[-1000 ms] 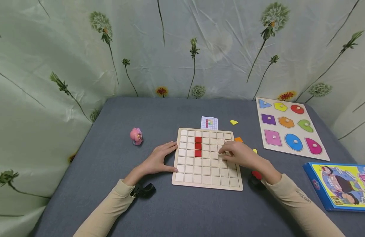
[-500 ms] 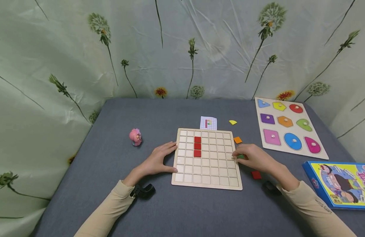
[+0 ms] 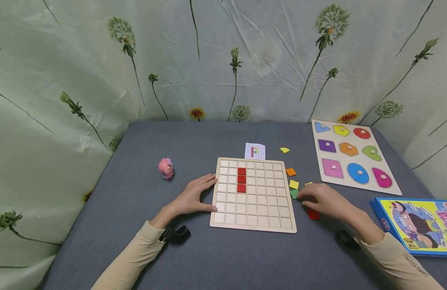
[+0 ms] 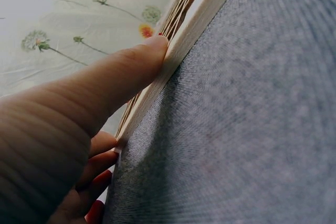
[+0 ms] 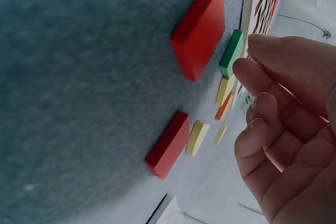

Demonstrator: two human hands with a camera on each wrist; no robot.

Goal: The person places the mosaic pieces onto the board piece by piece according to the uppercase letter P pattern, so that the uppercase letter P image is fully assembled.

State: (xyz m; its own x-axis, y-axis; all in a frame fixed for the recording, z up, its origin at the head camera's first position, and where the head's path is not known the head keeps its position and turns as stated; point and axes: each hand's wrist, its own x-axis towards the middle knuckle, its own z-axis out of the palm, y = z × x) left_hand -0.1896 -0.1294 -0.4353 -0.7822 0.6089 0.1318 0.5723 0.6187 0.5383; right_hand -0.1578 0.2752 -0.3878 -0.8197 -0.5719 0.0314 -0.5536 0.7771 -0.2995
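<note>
A wooden grid board lies mid-table, with three red squares stacked in one column. My left hand rests along its left edge, thumb and fingers spread; the left wrist view has the thumb touching the board's side. Right of the board, my right hand hovers over loose tiles, fingers loosely bent and holding nothing. Near it lie a green tile, a yellow square and a red tile. In the right wrist view a second red tile sits beside a yellow piece.
A small pattern card touches the board's far side. Farther right are an orange tile and a yellow wedge. A knobbed shape puzzle and a blue-edged box occupy the right; a pink figurine stands left.
My right hand has moved rightward off the board to above the loose tiles, uncovering the yellow square and green tile. The left hand keeps its place at the board's edge.
</note>
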